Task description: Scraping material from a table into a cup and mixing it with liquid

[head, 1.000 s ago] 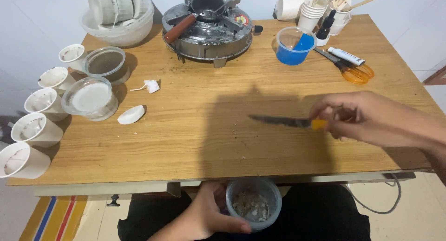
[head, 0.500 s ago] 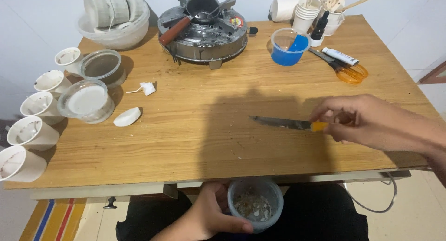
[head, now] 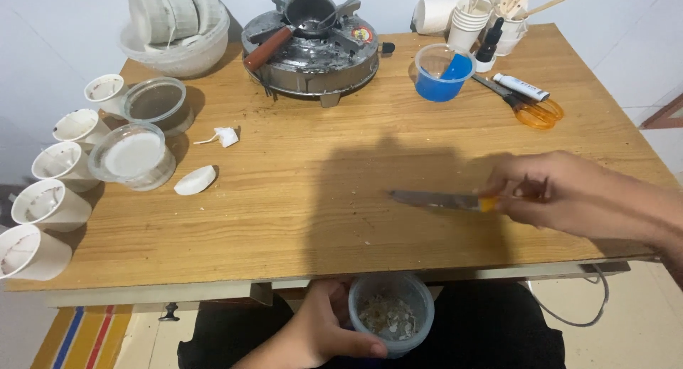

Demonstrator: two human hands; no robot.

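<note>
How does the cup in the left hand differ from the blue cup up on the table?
The clear plastic cup sits in the left hand below the table edge; the blue cup stands free on the wooden table. The clear cup holds pale dry scraps; the blue cup holds blue liquid. Both are round, open-topped and upright.

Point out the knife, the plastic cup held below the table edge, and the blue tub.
knife (head: 434,199), head view, middle of the blade.
plastic cup (head: 391,313), head view, inside, on the crumbs.
blue tub (head: 440,86), head view, front wall.
</note>
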